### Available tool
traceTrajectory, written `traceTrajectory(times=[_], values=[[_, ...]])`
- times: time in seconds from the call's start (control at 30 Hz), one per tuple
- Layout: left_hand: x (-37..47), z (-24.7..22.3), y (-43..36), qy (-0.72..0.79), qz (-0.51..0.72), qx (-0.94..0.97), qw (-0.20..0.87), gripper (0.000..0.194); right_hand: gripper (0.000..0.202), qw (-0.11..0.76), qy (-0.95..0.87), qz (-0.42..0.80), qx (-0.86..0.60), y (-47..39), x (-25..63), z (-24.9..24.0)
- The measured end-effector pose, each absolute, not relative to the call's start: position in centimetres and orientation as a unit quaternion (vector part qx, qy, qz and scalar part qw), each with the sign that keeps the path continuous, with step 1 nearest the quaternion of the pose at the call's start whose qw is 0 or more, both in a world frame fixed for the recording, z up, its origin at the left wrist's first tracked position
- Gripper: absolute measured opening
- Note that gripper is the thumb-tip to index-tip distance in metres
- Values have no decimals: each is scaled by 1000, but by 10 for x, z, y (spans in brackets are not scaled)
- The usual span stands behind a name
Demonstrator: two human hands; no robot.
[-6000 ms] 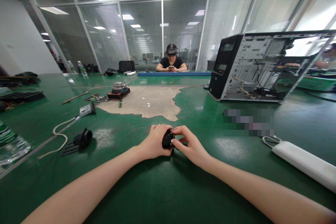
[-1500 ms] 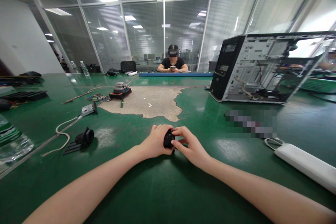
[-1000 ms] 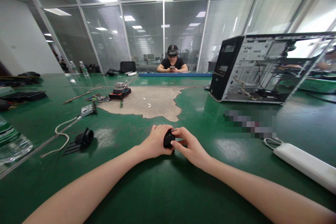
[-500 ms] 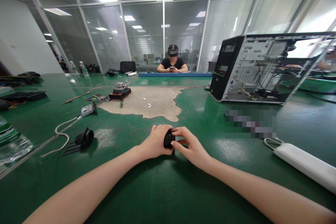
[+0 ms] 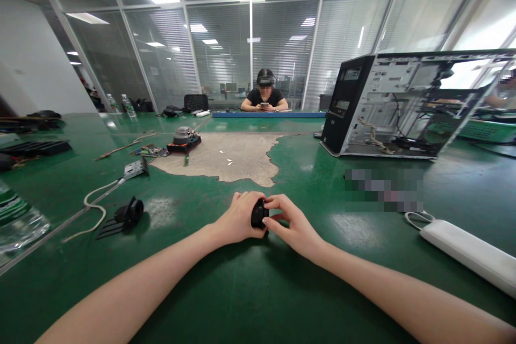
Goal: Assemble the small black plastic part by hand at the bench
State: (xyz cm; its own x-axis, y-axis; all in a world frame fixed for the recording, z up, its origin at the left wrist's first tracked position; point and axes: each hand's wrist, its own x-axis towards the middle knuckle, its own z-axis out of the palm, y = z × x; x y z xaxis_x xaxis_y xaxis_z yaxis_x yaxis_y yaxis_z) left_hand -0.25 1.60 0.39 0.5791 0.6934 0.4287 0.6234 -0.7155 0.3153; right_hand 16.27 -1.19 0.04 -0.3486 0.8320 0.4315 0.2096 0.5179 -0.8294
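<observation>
A small black rounded part (image 5: 258, 214) is held just over the green tabletop, at the middle of the view. My left hand (image 5: 241, 217) wraps around it from the left, and the palm and fingers hide much of it. From the right, the thumb and fingers of my right hand (image 5: 287, 221) pinch the part's near right side. Its exact kind cannot be made out. To the left lies a separate black plastic piece (image 5: 128, 214) with long prongs and a round end.
An opened computer case (image 5: 355, 107) stands at right, with a white power strip (image 5: 463, 250) nearer me. A cooler-like part (image 5: 184, 138), a metal bracket with cable (image 5: 136, 169) and a water bottle (image 5: 18, 215) are at left. Across the table a person (image 5: 265, 94) holds a phone.
</observation>
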Motion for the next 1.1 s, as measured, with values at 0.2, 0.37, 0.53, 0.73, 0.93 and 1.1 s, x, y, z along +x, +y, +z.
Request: traceTrajectory(times=[0.2, 0.37, 0.53, 0.73, 0.93, 1.1], values=[[-1, 5, 16, 382, 266, 883, 63, 52, 19, 448, -716, 380, -376, -9, 162, -2], [-2, 4, 16, 383, 269, 882, 59, 54, 24, 431, -713, 401, -381, -8, 162, -2], [-2, 5, 15, 380, 267, 884, 56, 54, 18, 449, -730, 371, -358, -11, 162, 0], [-1, 3, 15, 374, 281, 883, 42, 53, 16, 443, -705, 413, -369, -8, 162, -2], [-2, 3, 15, 376, 275, 884, 45, 52, 22, 419, -713, 406, -389, -8, 162, 0], [-3, 6, 15, 384, 260, 884, 59, 56, 19, 447, -754, 330, -349, -14, 162, 3]])
